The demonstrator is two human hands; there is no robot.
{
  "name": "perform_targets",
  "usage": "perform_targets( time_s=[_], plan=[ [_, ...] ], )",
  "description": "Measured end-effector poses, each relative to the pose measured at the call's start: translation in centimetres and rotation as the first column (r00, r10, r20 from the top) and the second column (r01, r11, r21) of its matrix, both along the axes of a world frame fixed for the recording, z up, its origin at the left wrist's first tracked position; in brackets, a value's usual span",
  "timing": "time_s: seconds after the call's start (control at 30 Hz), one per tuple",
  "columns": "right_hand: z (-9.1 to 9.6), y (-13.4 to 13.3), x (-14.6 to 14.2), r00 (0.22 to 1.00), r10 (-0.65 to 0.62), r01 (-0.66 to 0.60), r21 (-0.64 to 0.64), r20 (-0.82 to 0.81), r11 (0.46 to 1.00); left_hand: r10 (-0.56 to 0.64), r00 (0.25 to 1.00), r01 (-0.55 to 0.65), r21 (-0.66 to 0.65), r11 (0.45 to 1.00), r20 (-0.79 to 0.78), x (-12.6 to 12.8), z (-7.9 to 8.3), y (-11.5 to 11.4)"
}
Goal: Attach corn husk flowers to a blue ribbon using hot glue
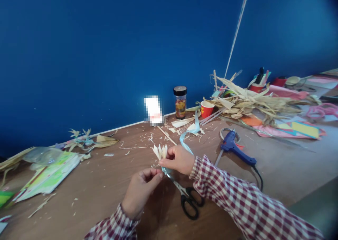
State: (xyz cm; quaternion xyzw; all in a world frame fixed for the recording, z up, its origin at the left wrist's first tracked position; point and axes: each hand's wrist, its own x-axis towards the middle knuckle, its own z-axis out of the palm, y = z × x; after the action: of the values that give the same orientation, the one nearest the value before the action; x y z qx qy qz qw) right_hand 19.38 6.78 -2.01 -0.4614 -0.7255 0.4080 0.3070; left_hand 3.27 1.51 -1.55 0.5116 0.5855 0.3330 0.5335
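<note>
Maroon-and-white checked sleeves [243, 194] lie nearest us, gathered at the cuffs, and our two bare hands reach out of them. Our right hand [181, 159] is nearly closed, thumb against curled fingers, pinching a corn-husk flower [160, 152] whose pale, fringed tips spread upward. Our left hand [142, 187] sits just below and beside it, thumb and forefinger brought together on the flower's lower end, where some light-blue material shows; how firmly it grips we cannot tell. We have the flower above the counter [92, 190], between both hands.

Below it we see black-handled scissors [181, 190], their loops toward us and their tips hidden by our hands. Behind our right hand a light-blue ribbon [194, 128] curls away toward a black-lidded jar [180, 106] and a red paper cup [207, 110]. To the right of the ribbon lies a blue glue gun [235, 148] with its dark cord, and beyond it a heap of dried corn husks [235, 106].

On our left we see a green-and-white printed sheet [52, 176] under some clear plastic, near small husk blossoms [81, 139]. Husk scraps litter the middle, before the blue wall [105, 56].
</note>
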Motion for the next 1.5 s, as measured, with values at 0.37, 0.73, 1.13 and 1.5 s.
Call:
perform_targets(
  time_s=[0.37,0.73,1.13,1.5],
  plan=[
    [0.5,-0.4,0.0,1.0,0.009,-0.009,-0.022,0.017,1.0,-0.006,0.998,0.006,0.003,1.0,0.066,0.8,0.3,0.1],
    [0.1,-0.3,0.0,1.0,0.001,-0.001,-0.025,0.012,1.0,0.02,0.997,-0.019,-0.021,1.0,0.073,0.1,0.0,0.0],
    [0.6,-0.6,-0.1,1.0,-0.023,0.024,-0.021,0.014,1.0,0.148,0.931,-0.116,-0.114,0.987,0.335,1.0,-0.5,0.3],
    [0.3,-0.5,0.0,0.998,0.042,-0.044,-0.038,-0.05,0.998,0.182,0.892,-0.132,-0.147,0.98,0.414,0.6,0.5,0.7]
  ],
)
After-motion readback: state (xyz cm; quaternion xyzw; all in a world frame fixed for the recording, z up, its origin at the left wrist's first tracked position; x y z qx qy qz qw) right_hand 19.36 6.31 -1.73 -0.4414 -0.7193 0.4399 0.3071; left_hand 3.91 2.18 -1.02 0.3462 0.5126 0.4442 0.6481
